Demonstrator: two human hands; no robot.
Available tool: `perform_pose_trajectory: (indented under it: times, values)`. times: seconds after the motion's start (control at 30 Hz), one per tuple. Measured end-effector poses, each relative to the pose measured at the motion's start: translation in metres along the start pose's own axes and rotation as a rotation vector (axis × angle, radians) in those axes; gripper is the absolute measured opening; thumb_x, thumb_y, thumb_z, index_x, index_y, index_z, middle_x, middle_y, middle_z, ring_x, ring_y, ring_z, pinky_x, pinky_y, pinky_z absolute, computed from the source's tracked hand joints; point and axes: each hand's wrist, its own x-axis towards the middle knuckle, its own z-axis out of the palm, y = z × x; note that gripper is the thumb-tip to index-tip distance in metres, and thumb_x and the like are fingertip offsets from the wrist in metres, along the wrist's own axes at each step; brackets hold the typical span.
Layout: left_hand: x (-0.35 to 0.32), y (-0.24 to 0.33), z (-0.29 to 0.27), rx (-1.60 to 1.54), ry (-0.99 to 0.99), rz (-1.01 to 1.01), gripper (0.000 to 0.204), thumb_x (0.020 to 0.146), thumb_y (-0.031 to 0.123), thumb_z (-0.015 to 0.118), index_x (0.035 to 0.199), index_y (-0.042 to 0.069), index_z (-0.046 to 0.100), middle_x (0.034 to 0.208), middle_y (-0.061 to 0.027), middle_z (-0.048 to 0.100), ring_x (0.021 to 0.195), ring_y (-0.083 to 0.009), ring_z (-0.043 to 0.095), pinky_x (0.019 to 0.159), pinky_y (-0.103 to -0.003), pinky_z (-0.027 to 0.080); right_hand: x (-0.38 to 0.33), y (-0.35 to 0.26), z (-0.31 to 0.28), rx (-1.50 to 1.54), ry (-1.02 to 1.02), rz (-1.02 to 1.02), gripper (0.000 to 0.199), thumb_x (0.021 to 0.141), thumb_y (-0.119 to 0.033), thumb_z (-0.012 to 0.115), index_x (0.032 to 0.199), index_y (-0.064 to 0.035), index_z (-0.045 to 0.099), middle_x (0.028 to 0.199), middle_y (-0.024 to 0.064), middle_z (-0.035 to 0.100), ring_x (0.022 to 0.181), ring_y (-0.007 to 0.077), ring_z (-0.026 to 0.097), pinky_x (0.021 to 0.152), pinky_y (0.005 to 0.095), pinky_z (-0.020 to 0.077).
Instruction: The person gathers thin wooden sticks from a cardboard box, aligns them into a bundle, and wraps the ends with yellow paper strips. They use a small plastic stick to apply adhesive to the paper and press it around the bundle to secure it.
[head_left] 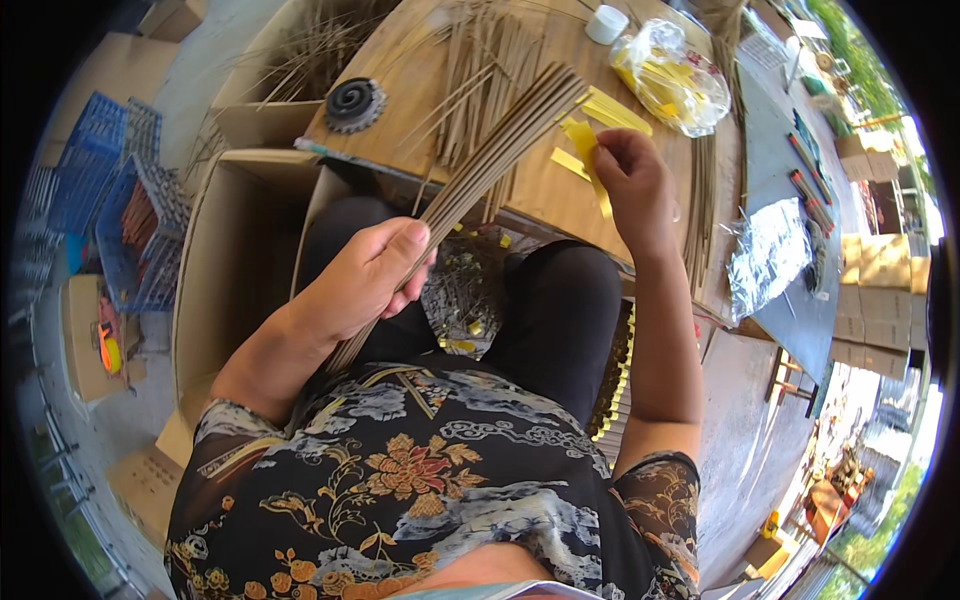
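Bringing a yellow strip [583,137] up to a bundle of thin brown sticks [490,155] looks like the step in hand to me, probably to band it near the top end, though I can't tell if the strip actually touches the sticks. The right hand [634,180], right of upper centre, has thumb and forefinger pinched together on the strip, the other fingers curled in. The left hand [375,270], left of centre, is wrapped around the lower part of the bundle, thumb along the top, the whole thing slanting up toward upper centre. If wrapping is the idea, I'd say the next move calls for a firm left grip so the sticks stay lined up, plus a light touch on that strip since it looks flimsy. Just past the right hand, more yellow strips [618,112] lie on the wooden table [535,190], with a clear plastic bag [690,75] of yellow stuff at upper right. Loose sticks [480,65] are spread at top centre, a dark coil [354,103] sits left of them, and an open cardboard box [230,250] stands at the left, near the left forearm.
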Motion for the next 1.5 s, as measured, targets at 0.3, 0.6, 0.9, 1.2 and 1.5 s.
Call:
perform_pose_trajectory:
  times: [0.3,0.6,0.9,1.2,1.5]
  values:
    - [-0.017,-0.001,0.01,-0.005,-0.012,0.074,0.038,0.091,0.04,0.037,0.082,0.004,0.048,0.058,-0.0007,0.045,0.045,-0.0039,0.036,0.04,-0.015,0.03,-0.105,-0.087,0.045,0.8,-0.387,0.398,0.013,0.083,-0.012,0.059,0.088,0.0001,0.056,0.071,-0.0032,0.054,0.054,-0.0005,0.04,0.046,0.0147,0.0318]
    - [-0.034,-0.007,0.018,-0.035,-0.034,0.12,0.037,0.09,0.041,0.039,0.085,0.005,0.049,0.059,-0.0004,0.044,0.046,-0.0033,0.036,0.041,-0.015,0.029,-0.116,-0.111,0.066,0.665,-0.34,0.353,0.019,0.081,-0.014,0.062,0.077,-0.0005,0.05,0.063,0.0016,0.055,0.054,0.0026,0.046,0.047,0.0159,0.0346]
    - [-0.041,-0.01,0.02,-0.073,-0.059,0.148,0.035,0.093,0.036,0.034,0.089,0.005,0.049,0.062,-0.0011,0.046,0.047,-0.0035,0.037,0.041,-0.016,0.03,-0.123,-0.115,0.066,0.534,-0.319,0.343,0.021,0.081,-0.014,0.062,0.076,-0.0003,0.048,0.06,0.0028,0.056,0.051,0.0033,0.047,0.044,0.0172,0.0361]
    - [-0.045,-0.008,0.021,-0.04,-0.092,0.184,0.047,0.094,0.042,0.024,0.087,0.004,0.05,0.063,-0.0017,0.047,0.048,-0.004,0.037,0.042,-0.016,0.031,-0.126,-0.114,0.066,0.524,-0.296,0.275,0.021,0.081,-0.014,0.062,0.074,-0.0007,0.047,0.061,0.0028,0.057,0.052,0.0033,0.048,0.045,0.0174,0.0369]
    - [-0.044,-0.005,0.026,0.008,-0.066,0.196,0.043,0.094,0.038,0.028,0.084,0.004,0.05,0.061,-0.0022,0.046,0.046,-0.0042,0.037,0.042,-0.016,0.031,-0.126,-0.112,0.063,0.499,-0.298,0.334,0.022,0.08,-0.014,0.063,0.072,-0.0011,0.047,0.062,0.0018,0.055,0.053,0.0028,0.047,0.045,0.0173,0.0368]
